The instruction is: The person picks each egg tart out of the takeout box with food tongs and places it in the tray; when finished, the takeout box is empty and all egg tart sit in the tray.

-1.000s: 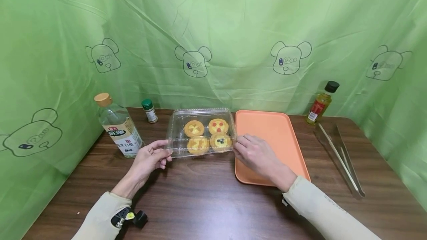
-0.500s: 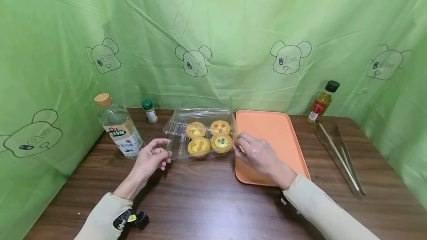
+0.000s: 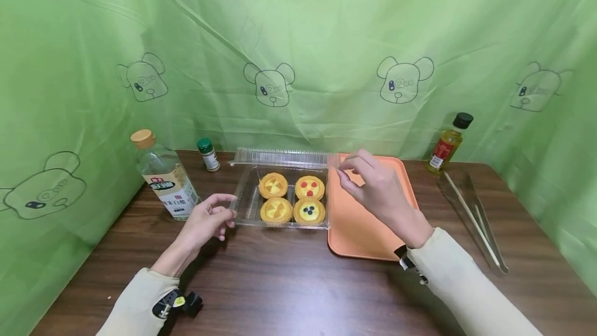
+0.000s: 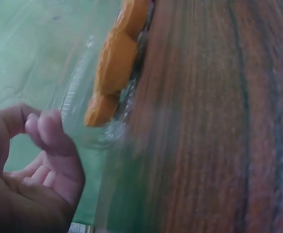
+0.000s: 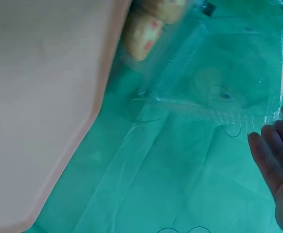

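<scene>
A clear plastic container (image 3: 252,206) with several egg tarts (image 3: 276,211) stands on the table, its hinged lid (image 3: 289,157) tilted up at the back. One tart (image 3: 310,189) has red pieces on top, another (image 3: 310,212) dark berries. My left hand (image 3: 202,224) pinches the container's left rim between thumb and index finger. With thumb and fingertips, my right hand (image 3: 375,185) pinches the lid's right corner, above an orange tray (image 3: 364,237). In the right wrist view, the raised lid (image 5: 219,73) reaches the fingers of my right hand (image 5: 282,155).
On the left stand a large white vinegar bottle (image 3: 172,191) and a small green-capped shaker (image 3: 208,155). At the right are an oil bottle (image 3: 448,147) and metal tongs (image 3: 475,222) lying on the wooden table (image 3: 280,284). A green curtain (image 3: 326,25) hangs behind.
The lid has swung up and back from over the tarts. My right hand has moved up and away with the lid's corner; my left hand stays at the container's left rim.
</scene>
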Action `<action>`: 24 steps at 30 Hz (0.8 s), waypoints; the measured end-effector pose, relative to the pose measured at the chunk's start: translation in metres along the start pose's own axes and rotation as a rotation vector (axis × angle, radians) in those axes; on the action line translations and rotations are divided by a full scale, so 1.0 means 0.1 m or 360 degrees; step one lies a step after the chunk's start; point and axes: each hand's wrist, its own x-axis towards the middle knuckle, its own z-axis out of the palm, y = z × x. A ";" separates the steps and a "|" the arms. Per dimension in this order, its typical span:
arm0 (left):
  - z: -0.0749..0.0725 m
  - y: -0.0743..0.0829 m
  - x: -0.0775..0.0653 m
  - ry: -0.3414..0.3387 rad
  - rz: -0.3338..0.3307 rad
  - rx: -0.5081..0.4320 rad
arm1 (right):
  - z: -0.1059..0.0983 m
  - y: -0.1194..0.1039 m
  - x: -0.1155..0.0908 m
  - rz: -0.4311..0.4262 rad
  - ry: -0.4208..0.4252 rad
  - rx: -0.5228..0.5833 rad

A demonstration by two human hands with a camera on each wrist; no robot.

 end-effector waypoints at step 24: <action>-0.09 0.16 0.14 -0.0025 0.0102 -0.0034 | 0.17 0.45 0.62 0.0673 -0.0007 0.0357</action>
